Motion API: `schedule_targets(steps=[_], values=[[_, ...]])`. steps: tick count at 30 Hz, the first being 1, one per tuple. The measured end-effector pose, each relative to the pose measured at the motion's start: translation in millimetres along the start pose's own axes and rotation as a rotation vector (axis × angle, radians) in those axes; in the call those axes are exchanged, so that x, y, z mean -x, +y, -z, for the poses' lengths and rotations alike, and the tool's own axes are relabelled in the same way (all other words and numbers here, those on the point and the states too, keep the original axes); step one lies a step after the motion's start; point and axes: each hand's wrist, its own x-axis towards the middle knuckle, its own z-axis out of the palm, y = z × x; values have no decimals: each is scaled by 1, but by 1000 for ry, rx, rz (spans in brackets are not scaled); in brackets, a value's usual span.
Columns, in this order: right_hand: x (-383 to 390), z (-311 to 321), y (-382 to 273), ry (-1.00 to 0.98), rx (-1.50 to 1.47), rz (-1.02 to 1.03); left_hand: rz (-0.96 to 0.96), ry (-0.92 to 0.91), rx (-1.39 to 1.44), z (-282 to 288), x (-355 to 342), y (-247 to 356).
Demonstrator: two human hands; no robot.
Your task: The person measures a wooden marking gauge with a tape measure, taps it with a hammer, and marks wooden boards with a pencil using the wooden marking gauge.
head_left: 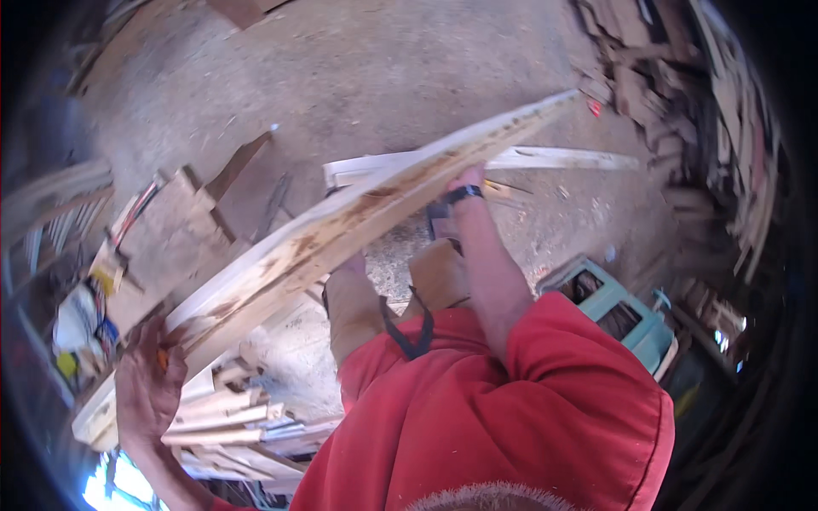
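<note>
between left hand (150, 379) and right hand (468, 177), and beyond both: long pale brown-stained wooden plank (332, 226), axis slanting away rightward; right grasping lower edge, left against nearer end, closure unclear.

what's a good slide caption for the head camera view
A long wooden beam slants across the view, left hand near one end, right hand farther along, pale plank beyond.

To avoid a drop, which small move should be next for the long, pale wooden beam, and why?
Perhaps slide the right hand slightly outward along the beam: the left hand is near one end, while the other end extends past the right one.
</note>
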Motion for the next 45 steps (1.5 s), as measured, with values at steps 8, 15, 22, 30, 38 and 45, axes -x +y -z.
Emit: schedule_targets(steps=[8, 15, 22, 30, 38, 45], values=[[45, 90, -80, -133, 318, -206, 288, 8, 108, -32, 129, 89], [113, 160, -108, -121, 463, -186, 565, -74, 134, -120, 226, 143], [153, 187, -101, -155, 447, -215, 715, -111, 220, -246, 313, 135], [152, 198, -93, -165, 418, -57, 673, -51, 322, -402, 365, 123], [174, 171, -98, -323, 278, -87, 588, -34, 503, -538, 343, 126], [252, 121, -101, -413, 321, -168, 6, -299, 640, -523, 209, 64]])
